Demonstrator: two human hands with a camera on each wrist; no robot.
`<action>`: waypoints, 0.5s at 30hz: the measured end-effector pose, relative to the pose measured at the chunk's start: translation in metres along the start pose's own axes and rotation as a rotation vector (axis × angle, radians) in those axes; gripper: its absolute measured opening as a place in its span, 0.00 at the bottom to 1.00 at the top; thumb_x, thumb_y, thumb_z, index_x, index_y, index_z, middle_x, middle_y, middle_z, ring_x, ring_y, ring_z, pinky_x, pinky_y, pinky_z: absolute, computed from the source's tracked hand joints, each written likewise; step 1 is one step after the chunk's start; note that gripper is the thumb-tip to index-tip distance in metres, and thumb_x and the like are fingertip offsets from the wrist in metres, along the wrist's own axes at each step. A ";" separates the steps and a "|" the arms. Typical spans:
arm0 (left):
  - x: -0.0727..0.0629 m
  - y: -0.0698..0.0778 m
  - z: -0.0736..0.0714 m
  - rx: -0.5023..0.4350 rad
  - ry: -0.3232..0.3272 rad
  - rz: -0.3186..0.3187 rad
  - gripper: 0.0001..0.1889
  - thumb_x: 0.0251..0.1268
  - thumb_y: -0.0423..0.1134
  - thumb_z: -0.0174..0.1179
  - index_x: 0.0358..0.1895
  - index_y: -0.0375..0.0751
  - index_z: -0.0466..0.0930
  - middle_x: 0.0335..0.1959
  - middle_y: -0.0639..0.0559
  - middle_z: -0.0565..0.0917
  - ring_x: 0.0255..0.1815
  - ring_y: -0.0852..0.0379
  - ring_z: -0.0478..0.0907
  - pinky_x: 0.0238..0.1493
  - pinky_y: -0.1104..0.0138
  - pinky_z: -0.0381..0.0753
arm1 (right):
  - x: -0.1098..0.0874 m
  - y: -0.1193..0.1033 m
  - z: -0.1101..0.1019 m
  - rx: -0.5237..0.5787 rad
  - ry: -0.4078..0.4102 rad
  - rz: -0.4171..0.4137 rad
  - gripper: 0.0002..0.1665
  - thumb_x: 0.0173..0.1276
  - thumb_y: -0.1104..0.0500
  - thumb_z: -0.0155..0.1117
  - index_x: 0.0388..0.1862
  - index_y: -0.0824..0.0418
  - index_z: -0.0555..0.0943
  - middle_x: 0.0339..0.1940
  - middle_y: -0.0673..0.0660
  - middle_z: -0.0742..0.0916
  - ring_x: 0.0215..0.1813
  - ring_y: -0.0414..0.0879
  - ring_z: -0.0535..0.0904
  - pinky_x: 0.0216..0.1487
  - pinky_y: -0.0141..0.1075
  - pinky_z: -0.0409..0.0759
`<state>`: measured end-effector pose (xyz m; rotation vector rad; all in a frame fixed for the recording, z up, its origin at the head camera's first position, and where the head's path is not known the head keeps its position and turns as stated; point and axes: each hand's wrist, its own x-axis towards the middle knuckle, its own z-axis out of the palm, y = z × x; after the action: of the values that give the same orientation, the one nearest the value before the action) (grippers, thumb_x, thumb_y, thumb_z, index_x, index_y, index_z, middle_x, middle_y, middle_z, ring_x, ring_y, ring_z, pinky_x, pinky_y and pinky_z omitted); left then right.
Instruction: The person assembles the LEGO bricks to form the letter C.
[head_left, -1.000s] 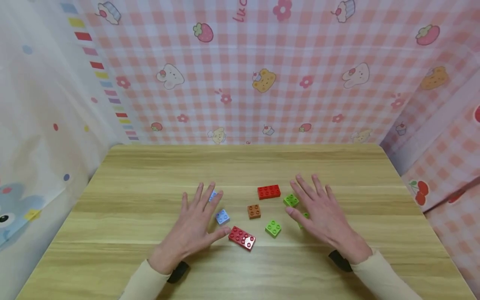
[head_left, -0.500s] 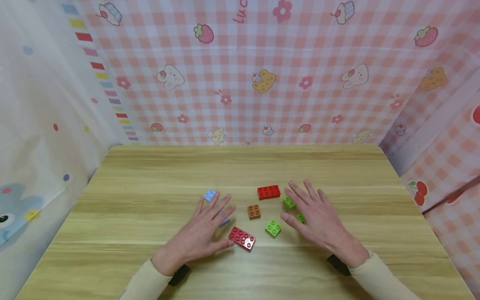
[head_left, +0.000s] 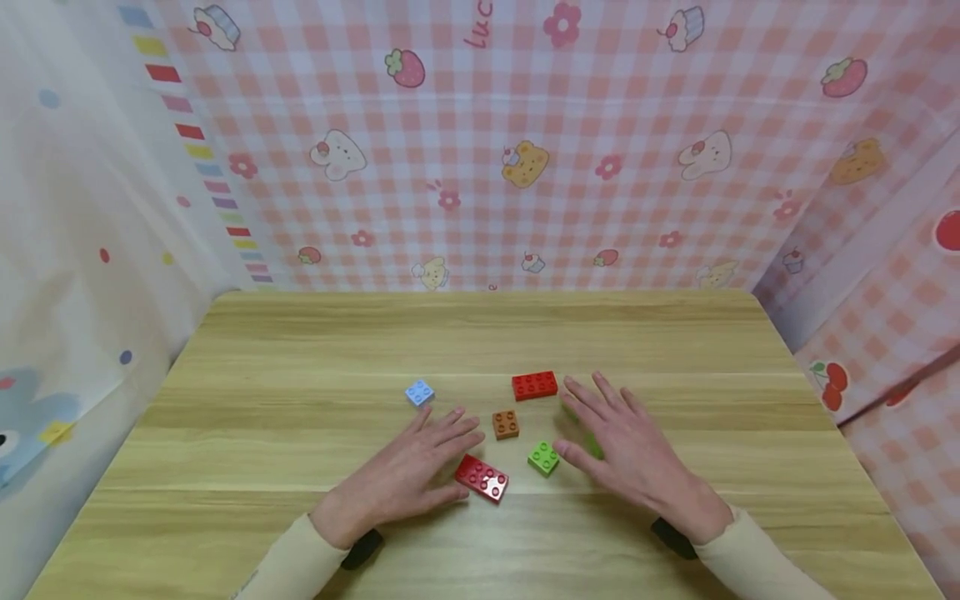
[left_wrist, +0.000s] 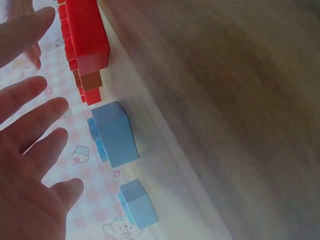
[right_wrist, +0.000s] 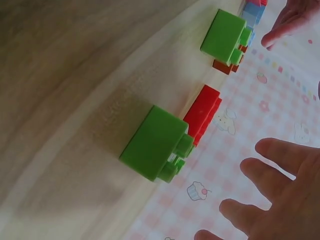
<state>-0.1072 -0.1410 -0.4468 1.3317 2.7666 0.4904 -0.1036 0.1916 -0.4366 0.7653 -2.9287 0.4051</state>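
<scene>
My left hand (head_left: 401, 471) hovers with spread fingers beside a dark red eight-stud toy brick (head_left: 482, 478); it covers one blue brick (left_wrist: 115, 134), which shows in the left wrist view. Another blue brick (head_left: 420, 392) lies just beyond its fingertips. My right hand (head_left: 630, 446) is held over green bricks, mostly hidden under it in the head view; one green brick (right_wrist: 155, 144) shows below the fingers in the right wrist view. Left of its thumb sits a green four-stud brick (head_left: 543, 458). Neither hand holds anything. Between them are an orange-brown brick (head_left: 506, 424) and a bright red brick (head_left: 535, 385).
The bricks lie on a wood-grain table (head_left: 300, 350). A pink checked curtain (head_left: 480, 108) hangs behind its far edge, with a white printed curtain (head_left: 97, 167) on the left. Black wrist straps (head_left: 362, 549) show at the sleeves.
My left hand has moved right and nearer, uncovering the far blue brick and covering the nearer one. My right hand has shifted slightly left and nearer, over the green bricks. The bricks stay put.
</scene>
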 end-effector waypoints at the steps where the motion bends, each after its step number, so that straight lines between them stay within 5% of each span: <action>1: 0.000 0.000 0.000 0.000 -0.002 0.006 0.36 0.67 0.53 0.70 0.73 0.41 0.73 0.77 0.44 0.70 0.81 0.45 0.59 0.80 0.40 0.50 | 0.000 -0.001 0.000 0.002 -0.003 -0.003 0.43 0.78 0.32 0.52 0.79 0.59 0.69 0.82 0.56 0.66 0.83 0.64 0.54 0.77 0.68 0.55; 15: 0.009 0.001 0.003 -0.022 -0.077 0.032 0.26 0.70 0.51 0.69 0.66 0.46 0.80 0.66 0.52 0.82 0.71 0.54 0.74 0.81 0.45 0.53 | 0.001 -0.004 0.003 0.029 -0.080 -0.147 0.41 0.76 0.36 0.60 0.78 0.58 0.70 0.81 0.56 0.69 0.82 0.62 0.57 0.78 0.65 0.57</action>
<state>-0.1111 -0.1328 -0.4487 1.3628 2.6745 0.4599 -0.1021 0.1868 -0.4385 1.0160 -2.9190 0.4132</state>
